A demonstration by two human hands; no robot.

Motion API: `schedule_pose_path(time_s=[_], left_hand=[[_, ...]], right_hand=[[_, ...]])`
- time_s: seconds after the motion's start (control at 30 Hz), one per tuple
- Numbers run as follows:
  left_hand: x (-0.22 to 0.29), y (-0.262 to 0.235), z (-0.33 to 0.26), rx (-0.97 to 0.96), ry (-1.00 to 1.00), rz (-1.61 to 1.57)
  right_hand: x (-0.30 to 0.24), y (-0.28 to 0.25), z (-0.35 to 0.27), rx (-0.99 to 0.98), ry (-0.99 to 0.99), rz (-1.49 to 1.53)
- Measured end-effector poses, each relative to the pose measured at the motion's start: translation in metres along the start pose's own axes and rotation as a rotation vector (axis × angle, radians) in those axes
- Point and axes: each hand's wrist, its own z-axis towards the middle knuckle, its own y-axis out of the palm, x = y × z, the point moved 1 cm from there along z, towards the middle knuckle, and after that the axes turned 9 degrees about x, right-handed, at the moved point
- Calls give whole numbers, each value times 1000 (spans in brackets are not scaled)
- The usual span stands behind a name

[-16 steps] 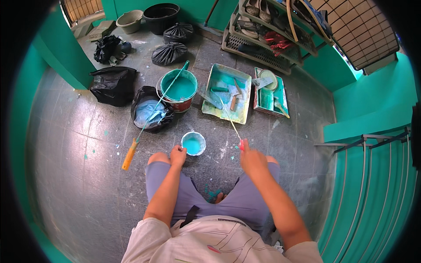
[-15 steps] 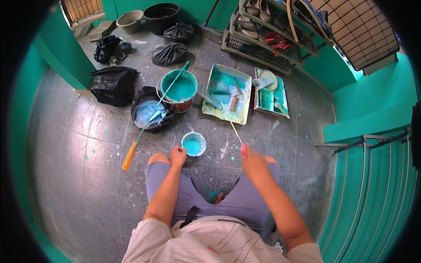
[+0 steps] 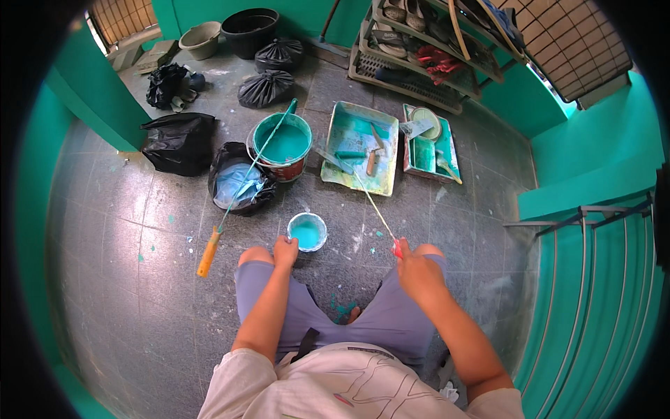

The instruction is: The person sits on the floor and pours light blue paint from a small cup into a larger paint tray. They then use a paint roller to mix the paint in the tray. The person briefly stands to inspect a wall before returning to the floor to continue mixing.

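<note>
Your right hand (image 3: pixel 417 271) is closed around the red near end of a thin pale rod (image 3: pixel 372 204), whose long axis runs far and left from your fingers into the flat paint-smeared roller tray (image 3: pixel 349 178). Your left hand (image 3: pixel 285 250) grips the near rim of the small round tub of turquoise paint (image 3: pixel 307 231), well left of the rod. Counted: one rod, one small tub, one large turquoise paint bucket (image 3: pixel 282 143), two trays.
</note>
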Motion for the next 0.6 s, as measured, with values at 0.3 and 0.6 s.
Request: schedule_pose_path(time_s=[0.3,0.6], left_hand=[[-25,8,19,5,20,-3],[-20,12,19,-20,32,-44]], right_hand=[[4,8,21,105,-69,-42],[-11,8,49,154,59,36]])
